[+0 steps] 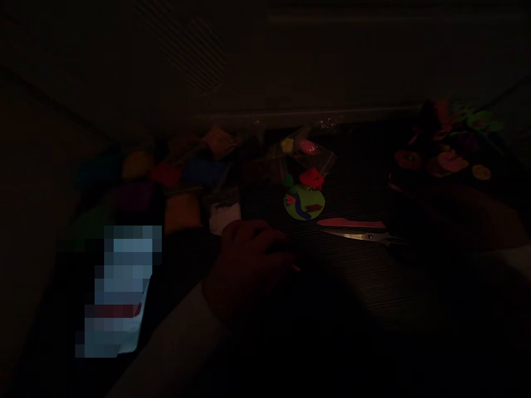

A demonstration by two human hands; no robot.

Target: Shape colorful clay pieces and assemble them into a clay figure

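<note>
Sitting: clear bag [319,163] w/ pink clay [307,147]

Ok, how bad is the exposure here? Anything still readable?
Head view: badly underexposed. The left hand is deep in shadow, its detail lost. The green clay disc and scissors are dim but legible. A pixelated block hides the lower left.

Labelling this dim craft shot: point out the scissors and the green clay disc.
scissors [357,235], head view, on the blades
green clay disc [315,194], head view, on its green top face
</note>
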